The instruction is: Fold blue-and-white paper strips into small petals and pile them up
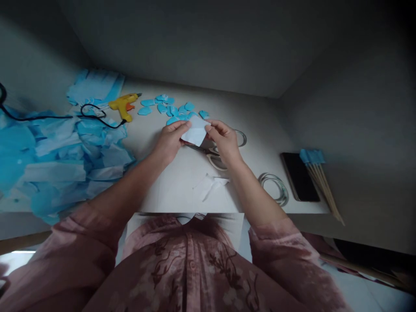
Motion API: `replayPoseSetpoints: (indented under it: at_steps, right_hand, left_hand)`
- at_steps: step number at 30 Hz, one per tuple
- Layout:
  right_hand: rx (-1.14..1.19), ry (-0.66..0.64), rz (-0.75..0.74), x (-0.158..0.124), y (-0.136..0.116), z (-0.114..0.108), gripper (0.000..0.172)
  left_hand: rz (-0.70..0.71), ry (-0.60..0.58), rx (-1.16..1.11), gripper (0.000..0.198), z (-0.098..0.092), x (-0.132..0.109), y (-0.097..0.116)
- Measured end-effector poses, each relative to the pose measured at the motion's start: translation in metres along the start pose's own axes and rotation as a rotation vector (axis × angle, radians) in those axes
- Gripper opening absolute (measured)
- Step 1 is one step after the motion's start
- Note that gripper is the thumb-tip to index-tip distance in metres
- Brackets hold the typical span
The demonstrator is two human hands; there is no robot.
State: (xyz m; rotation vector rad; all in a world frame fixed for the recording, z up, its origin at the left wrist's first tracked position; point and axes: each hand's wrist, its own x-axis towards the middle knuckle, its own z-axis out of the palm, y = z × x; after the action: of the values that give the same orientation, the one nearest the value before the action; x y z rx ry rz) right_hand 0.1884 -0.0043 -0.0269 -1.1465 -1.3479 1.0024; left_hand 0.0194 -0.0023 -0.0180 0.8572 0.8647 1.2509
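Both my hands hold a small folded piece of pale blue paper (pixel 196 131) above the white table (pixel 175 182). My left hand (pixel 170 141) pinches its left edge and my right hand (pixel 224 142) pinches its right edge, fingers closed on it. Under my hands lie scissors (pixel 211 156) with light handles. Several cut blue petal shapes (pixel 169 108) are scattered just beyond my hands. A few white paper scraps (pixel 211 184) lie nearer to me.
A yellow glue gun (pixel 123 105) with a black cord lies at the back left beside a heap of blue paper (pixel 58 151). A coil of wire (pixel 276 186), a dark phone (pixel 299 175) and blue-tipped wooden sticks (pixel 320 177) lie at the right.
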Motion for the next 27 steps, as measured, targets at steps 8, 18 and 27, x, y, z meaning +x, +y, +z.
replayPoseSetpoints:
  at_steps: [8, 18, 27]
  right_hand:
    - [-0.053, -0.019, -0.157, 0.002, 0.003, -0.006, 0.063]
    - [-0.196, 0.053, -0.253, 0.005, 0.002, -0.02, 0.068]
    - [-0.236, -0.031, -0.251, 0.003, -0.004, -0.013, 0.071]
  left_hand:
    - [0.035, 0.013, 0.012, 0.043, 0.003, 0.0, 0.006]
    - [-0.04, -0.047, -0.112, 0.058, 0.002, 0.002, 0.019]
    - [-0.058, -0.064, -0.186, 0.024, 0.011, -0.012, 0.03]
